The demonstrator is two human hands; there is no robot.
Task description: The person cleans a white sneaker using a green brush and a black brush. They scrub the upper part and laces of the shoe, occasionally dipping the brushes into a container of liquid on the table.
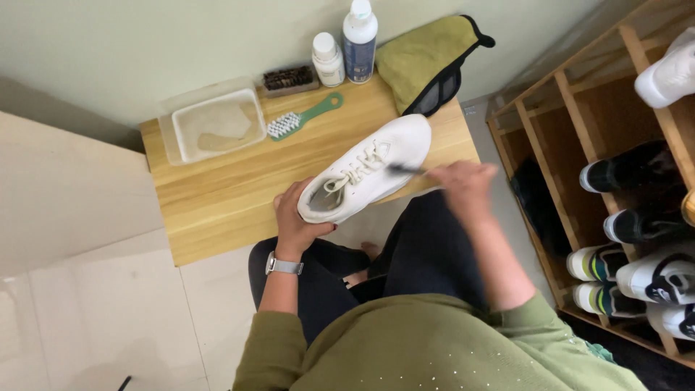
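Low table [217,195] against the wall; shoe rack [579,130] to its right. On the table: tub [210,127] at the far left, long-handled brush [300,118] just right of it, block brush [289,78] behind, two bottles [346,45] beside that, folded cloth [423,58] at the far right. Sneaker [365,170] at the near edge, left hand [297,217] at its heel, right hand [463,185] beside its toe end.

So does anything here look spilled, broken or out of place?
Nothing stands out. The left hand holds a white sneaker on the wooden table; the right hand, blurred, holds a small dark tool at its side. Both bottles stand upright, with no spill visible.
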